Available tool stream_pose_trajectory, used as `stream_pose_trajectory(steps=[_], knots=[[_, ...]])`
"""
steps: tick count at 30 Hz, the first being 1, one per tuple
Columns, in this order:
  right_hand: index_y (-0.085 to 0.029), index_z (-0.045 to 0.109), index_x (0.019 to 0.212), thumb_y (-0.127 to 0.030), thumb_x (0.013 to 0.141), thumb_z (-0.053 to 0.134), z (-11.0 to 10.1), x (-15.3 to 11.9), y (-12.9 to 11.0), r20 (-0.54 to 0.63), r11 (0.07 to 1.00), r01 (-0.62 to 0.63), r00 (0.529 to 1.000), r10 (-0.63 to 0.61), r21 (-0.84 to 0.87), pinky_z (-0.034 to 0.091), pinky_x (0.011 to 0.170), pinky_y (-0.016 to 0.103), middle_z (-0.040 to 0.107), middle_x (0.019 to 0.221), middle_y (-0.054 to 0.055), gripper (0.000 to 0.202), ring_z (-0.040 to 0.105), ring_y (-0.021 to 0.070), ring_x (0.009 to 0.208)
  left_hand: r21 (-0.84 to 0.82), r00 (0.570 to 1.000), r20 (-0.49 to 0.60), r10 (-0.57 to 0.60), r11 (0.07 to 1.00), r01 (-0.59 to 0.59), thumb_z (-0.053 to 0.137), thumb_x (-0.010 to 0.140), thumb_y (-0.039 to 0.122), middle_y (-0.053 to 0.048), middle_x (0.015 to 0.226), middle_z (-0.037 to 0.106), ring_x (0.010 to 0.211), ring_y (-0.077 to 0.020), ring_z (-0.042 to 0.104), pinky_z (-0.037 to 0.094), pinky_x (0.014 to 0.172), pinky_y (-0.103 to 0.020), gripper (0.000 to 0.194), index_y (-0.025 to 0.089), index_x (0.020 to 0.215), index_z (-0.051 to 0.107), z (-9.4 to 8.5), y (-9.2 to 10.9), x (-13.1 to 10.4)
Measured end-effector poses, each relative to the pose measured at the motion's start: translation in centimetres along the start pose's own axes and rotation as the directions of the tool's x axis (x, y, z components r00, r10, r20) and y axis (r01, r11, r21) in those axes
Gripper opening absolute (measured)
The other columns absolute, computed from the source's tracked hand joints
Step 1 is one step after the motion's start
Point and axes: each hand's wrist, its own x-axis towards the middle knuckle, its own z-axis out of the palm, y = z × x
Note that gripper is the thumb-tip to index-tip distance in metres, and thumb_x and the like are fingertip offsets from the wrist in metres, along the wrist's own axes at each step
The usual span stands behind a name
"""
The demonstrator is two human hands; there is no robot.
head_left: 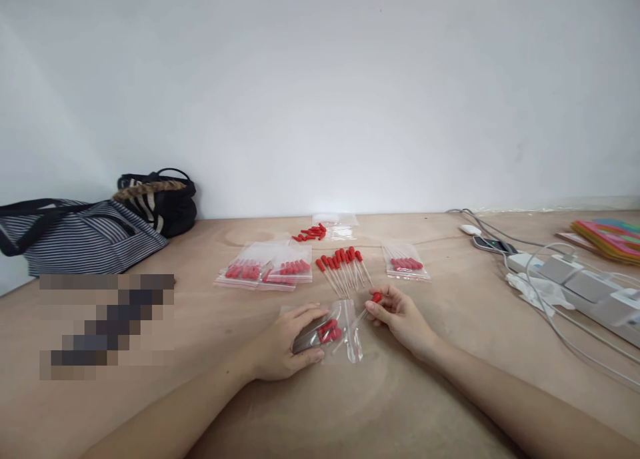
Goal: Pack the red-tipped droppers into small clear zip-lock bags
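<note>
While pinching a red-bulb dropper (376, 299) by the bulb in the right hand (395, 315), holding a clear zip bag (355, 345) down on the tabletop (320, 412) with the left hand (280, 345). Looks mid-loading; calls for keeping the mouth parted, sliding the stem in straight. Can't tell if inserted or lying over the film; can't see the end under the palm. Farther out, see loose droppers (342, 258), filled zip bags (265, 255); can't identify small red pieces (316, 232).

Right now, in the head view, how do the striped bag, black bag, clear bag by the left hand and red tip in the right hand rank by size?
1. Striped bag
2. Black bag and clear bag: unsure; the clear one is nearer, partly hidden by the left hand
3. Red tip in the right hand
</note>
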Motion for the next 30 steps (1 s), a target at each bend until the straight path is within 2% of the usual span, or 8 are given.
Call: stream_pose_trajectory(steps=[4,7,11,13,15,20,25,30], knots=[[-0.018,0.05,0.068,-0.049,0.053,0.072,-1.0,0.4,0.1,0.074,0.986,0.071,0.995,-0.061,-0.153,0.036,0.045,0.021,0.049,0.056,-0.005,0.041,0.045,0.0073,0.048,0.004,1.0,-0.026,0.015,1.0,-0.015,0.056,0.076,0.036,-0.008,0.132,0.043,0.12,-0.0281,0.039,0.034,0.098,-0.046,0.056,0.023,0.127,0.037,0.1,-0.1,0.0],[-0.017,0.058,0.065,-0.047,0.058,0.071,-1.3,0.3,0.0,0.172,0.89,0.253,0.964,-0.201,-0.379,0.036,0.049,0.023,0.051,0.054,-0.003,0.034,0.044,0.0089,0.05,0.019,1.0,-0.017,-0.01,1.0,0.011,0.058,0.075,0.038,-0.008,0.132,0.042,0.12,-0.0284,0.038,0.033,0.098,-0.046,0.059,0.023,0.127,0.036,0.0,0.0,0.1],[-0.02,0.067,0.082,-0.038,0.076,0.058,-1.2,-0.2,-0.9,0.476,0.656,0.545,0.824,-0.307,-0.522,0.039,0.059,0.026,0.058,0.067,0.003,0.021,0.05,0.0138,0.064,0.033,1.0,-0.008,-0.019,0.999,0.02,0.059,0.075,0.038,-0.009,0.132,0.042,0.12,-0.0285,0.039,0.034,0.098,-0.045,0.059,0.022,0.127,0.037,-0.1,0.2,0.1],[-0.022,0.067,0.093,-0.032,0.083,0.048,-1.0,-0.4,-1.3,0.592,0.623,0.615,0.754,-0.286,-0.483,0.041,0.066,0.027,0.06,0.074,0.004,0.023,0.052,0.0152,0.072,0.03,1.0,-0.02,-0.014,0.999,0.015,0.058,0.075,0.039,-0.009,0.132,0.043,0.119,-0.0284,0.039,0.034,0.098,-0.045,0.058,0.023,0.127,0.038,-0.1,0.2,0.1],[-0.024,0.066,0.097,-0.029,0.085,0.045,-0.7,-0.3,-1.5,0.642,0.628,0.633,0.72,-0.263,-0.453,0.042,0.07,0.028,0.059,0.076,0.004,0.024,0.052,0.0156,0.076,0.025,1.0,-0.027,-0.007,1.0,0.008,0.058,0.075,0.039,-0.008,0.132,0.043,0.119,-0.0284,0.04,0.034,0.098,-0.044,0.058,0.023,0.127,0.038,0.0,0.1,0.1],[-0.024,0.069,0.084,-0.032,0.08,0.055,0.5,0.7,-0.9,0.651,0.697,0.605,0.714,-0.259,-0.386,0.041,0.071,0.027,0.06,0.072,0.003,0.017,0.053,0.0146,0.076,0.026,0.999,-0.042,0.014,1.0,-0.013,0.06,0.073,0.04,-0.008,0.131,0.044,0.118,-0.0287,0.041,0.034,0.098,-0.045,0.06,0.024,0.126,0.038,0.1,-0.1,0.1],[-0.02,0.068,0.072,-0.039,0.073,0.062,1.2,1.7,-0.2,0.58,0.724,0.537,0.781,-0.231,-0.434,0.04,0.061,0.024,0.057,0.063,0.0,0.019,0.051,0.0122,0.062,0.025,0.999,-0.04,0.005,1.0,-0.004,0.059,0.073,0.039,-0.008,0.129,0.045,0.116,-0.0289,0.043,0.036,0.096,-0.044,0.059,0.023,0.126,0.037,0.2,-0.1,0.1],[-0.019,0.069,0.069,-0.042,0.074,0.06,0.8,1.8,0.0,0.594,0.68,0.609,0.743,-0.308,-0.408,0.039,0.06,0.022,0.057,0.064,0.002,0.026,0.052,0.0113,0.061,0.036,1.0,-0.022,0.016,0.999,-0.015,0.059,0.074,0.04,-0.009,0.133,0.04,0.121,-0.0296,0.037,0.033,0.099,-0.046,0.061,0.023,0.128,0.035,0.1,0.0,0.1]])
